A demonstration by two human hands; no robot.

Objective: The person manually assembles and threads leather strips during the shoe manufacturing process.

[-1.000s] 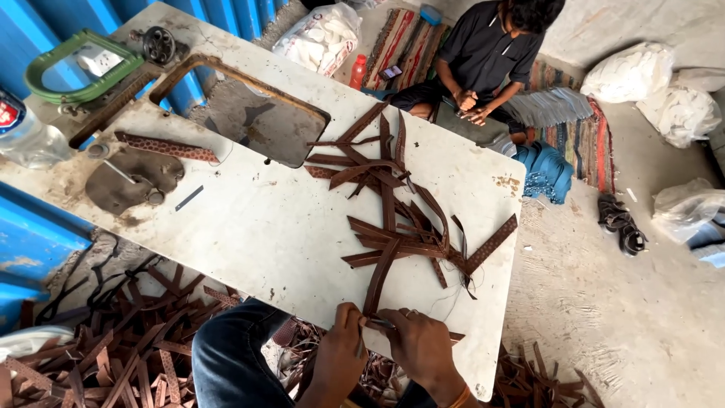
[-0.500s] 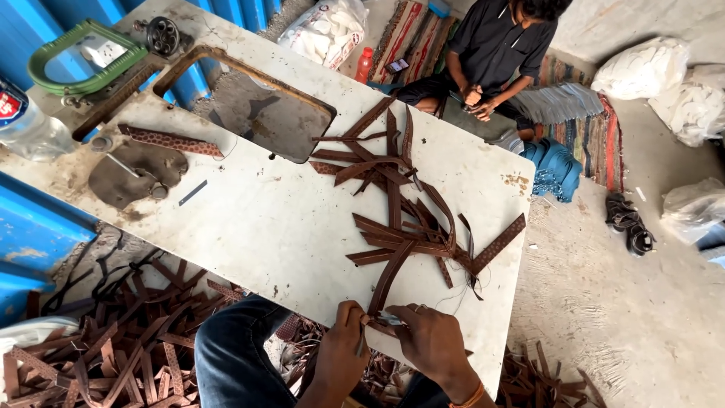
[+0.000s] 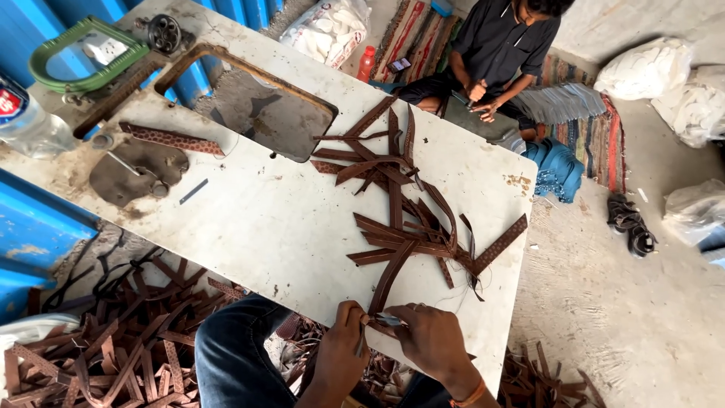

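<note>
White table (image 3: 249, 219) carries a strap pile (image 3: 400, 227) just beyond the fingers; more straps (image 3: 113, 355) on the floor, partly cut off at the frame edge. Left hand (image 3: 343, 351) and right hand (image 3: 430, 340) both pinch the near end of one brown strap (image 3: 387, 285) at the table edge. A small metal bit (image 3: 389, 320) sits btwn fingertips, too small to tell what; wrists cut off at the bottom.

Scuffed white worktable (image 3: 249, 219) with a rectangular cutout (image 3: 260, 113), blue corrugated metal wall (image 3: 30, 219) on the left, dusty grey concrete floor (image 3: 627, 325), striped woven rug (image 3: 604, 140), daylight all over.
</note>
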